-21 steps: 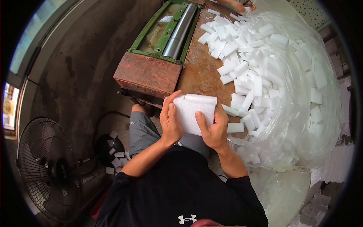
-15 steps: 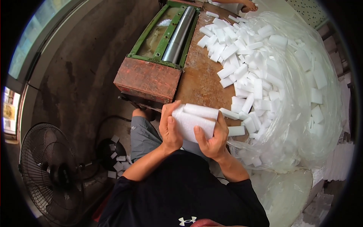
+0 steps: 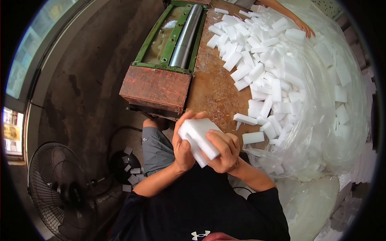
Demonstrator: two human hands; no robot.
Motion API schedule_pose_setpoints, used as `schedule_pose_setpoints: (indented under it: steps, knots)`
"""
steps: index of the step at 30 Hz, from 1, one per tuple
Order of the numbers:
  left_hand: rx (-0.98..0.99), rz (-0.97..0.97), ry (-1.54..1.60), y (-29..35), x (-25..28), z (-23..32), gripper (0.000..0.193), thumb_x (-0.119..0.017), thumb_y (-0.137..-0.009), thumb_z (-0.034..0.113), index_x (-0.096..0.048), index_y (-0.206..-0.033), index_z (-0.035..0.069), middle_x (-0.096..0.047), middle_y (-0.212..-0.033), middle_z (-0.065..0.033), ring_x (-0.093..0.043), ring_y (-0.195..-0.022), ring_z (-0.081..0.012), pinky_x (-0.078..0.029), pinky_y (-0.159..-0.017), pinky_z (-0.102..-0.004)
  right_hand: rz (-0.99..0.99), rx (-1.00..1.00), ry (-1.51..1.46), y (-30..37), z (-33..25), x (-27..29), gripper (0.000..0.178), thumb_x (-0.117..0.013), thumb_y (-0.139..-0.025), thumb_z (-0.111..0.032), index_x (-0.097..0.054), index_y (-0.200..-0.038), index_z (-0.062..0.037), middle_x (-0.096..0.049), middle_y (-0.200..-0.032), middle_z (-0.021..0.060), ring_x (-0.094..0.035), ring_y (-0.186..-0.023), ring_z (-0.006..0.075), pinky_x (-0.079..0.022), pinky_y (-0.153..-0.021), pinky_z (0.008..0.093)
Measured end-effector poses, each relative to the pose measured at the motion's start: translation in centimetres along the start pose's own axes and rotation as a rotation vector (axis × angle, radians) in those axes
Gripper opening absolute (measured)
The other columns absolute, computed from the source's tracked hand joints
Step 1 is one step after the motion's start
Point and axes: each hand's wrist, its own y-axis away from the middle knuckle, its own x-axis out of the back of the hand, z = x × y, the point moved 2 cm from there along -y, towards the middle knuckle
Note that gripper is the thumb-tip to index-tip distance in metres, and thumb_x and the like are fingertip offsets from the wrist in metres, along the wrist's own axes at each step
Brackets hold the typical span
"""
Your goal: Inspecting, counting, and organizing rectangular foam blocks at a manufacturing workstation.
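Two white foam blocks (image 3: pixel 198 129), seemingly pressed side by side, are held tilted in front of my chest. My left hand (image 3: pixel 183 146) is closed on their left side, its thumb lying low against the nearer block. From the right, my right hand (image 3: pixel 223 152) grips them with its fingers bent over the top; its thumb is hidden. Just beyond my hands spreads the brown worktop (image 3: pixel 213 98). A large heap of similar white blocks (image 3: pixel 261 76) covers its right side, spilling out of a clear plastic bag (image 3: pixel 317 136).
A green-framed machine with a steel roller (image 3: pixel 185 38) and a red-brown wooden box (image 3: pixel 156 88) stands left of the worktop. A black fan (image 3: pixel 60 190) is at lower left, near a dark round container (image 3: pixel 124 166) with white pieces. Another person's hand (image 3: pixel 304 28) touches the heap's far side.
My hands have turned the foam blocks from lying flat to a steep tilt, and my right fingers now curl over them. The other person's arm has reached right across the heap.
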Motion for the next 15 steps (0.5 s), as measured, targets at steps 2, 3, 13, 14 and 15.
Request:
schedule_pose_setpoints:
  steps: [2, 3, 13, 14, 15]
  knots:
    - [-0.028, -0.053, -0.034, 0.2, 0.1, 0.2, 0.077, -0.067, -0.089, 0.053, -0.045, -0.140, 0.000, -0.053, -0.139, -0.0241, -0.048, -0.134, -0.0358, -0.036, -0.113, -0.0485, 0.055, 0.088, -0.001, 0.2, -0.4, 0.2, 0.035, -0.065, -0.088, -0.021, -0.066, -0.112, 0.0038, -0.062, -0.127, 0.0143, -0.065, -0.107, 0.0258, -0.045, -0.094, 0.0370]
    - [-0.016, -0.064, -0.038, 0.3, 0.2, 0.2, 0.077, -0.067, -0.089, 0.053, -0.045, -0.140, 0.000, -0.053, -0.139, -0.0241, -0.048, -0.134, -0.0358, -0.036, -0.113, -0.0485, 0.061, 0.073, 0.004, 0.4, -0.5, 0.1, 0.035, -0.065, -0.088, -0.021, -0.066, -0.112, 0.0038, -0.062, -0.127, 0.0143, -0.065, -0.107, 0.0258, -0.045, -0.094, 0.0370]
    - [0.136, 0.005, -0.267, -0.9, 0.3, -2.1, 0.054, -0.051, -0.099, 0.036, -0.049, -0.134, -0.005, -0.054, -0.138, -0.0226, -0.054, -0.127, -0.0382, -0.040, -0.110, -0.0505, 0.158, -0.203, -0.245, 3.2, 1.9, -3.5, 0.039, -0.065, -0.088, -0.021, -0.062, -0.121, 0.0004, -0.060, -0.125, 0.0153, -0.063, -0.105, 0.0295, -0.052, -0.091, 0.0405]
    - [0.233, -0.001, -0.200, -1.1, 0.9, -3.5, 0.057, -0.051, -0.101, 0.038, -0.045, -0.139, -0.004, -0.052, -0.140, -0.0232, -0.053, -0.128, -0.0376, -0.041, -0.109, -0.0490, 0.158, -0.220, -0.214, 3.5, 2.7, -2.7, 0.039, -0.065, -0.088, -0.021, -0.062, -0.121, 0.0004, -0.060, -0.125, 0.0153, -0.063, -0.105, 0.0295, -0.052, -0.091, 0.0405]
    - [0.315, -0.023, -0.165, -1.1, 0.9, -4.8, 0.066, -0.048, -0.100, 0.048, -0.041, -0.143, -0.002, -0.052, -0.141, -0.0232, -0.050, -0.132, -0.0361, -0.039, -0.111, -0.0480, 0.087, -0.173, -0.128, 3.5, 3.5, -1.9, 0.038, -0.070, -0.083, -0.016, -0.064, -0.119, -0.0037, -0.060, -0.125, 0.0165, -0.064, -0.103, 0.0303, -0.053, -0.087, 0.0399]
